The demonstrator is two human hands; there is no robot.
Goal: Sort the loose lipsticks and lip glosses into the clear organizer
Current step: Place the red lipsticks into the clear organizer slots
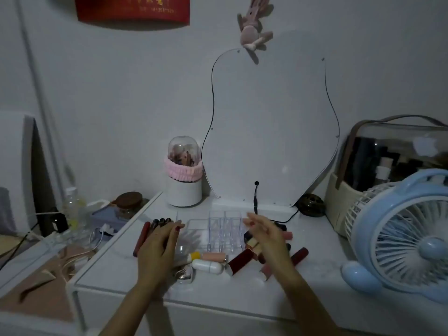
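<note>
**Loose lipsticks ring an empty organizer**

Both hands hover with fingers straight and holding nothing, the left hand (pixel 160 241) and right hand (pixel 264 235) flanking the clear organizer (pixel 224 230) on the white desk (pixel 116 270). Scattered lipsticks (pixel 240 261) lie around it: light, rigid, smooth cylinders likely to roll, probably best pinched mid-barrel. The gridded plastic organizer looks brittle.

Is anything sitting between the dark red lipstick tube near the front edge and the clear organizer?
Not directly. The dark red lipstick tube lies just in front of the clear organizer, to the right of a peach tube and a white capsule-shaped case. The right hand, open and empty, hovers above that gap. The organizer's slots look empty.
</note>
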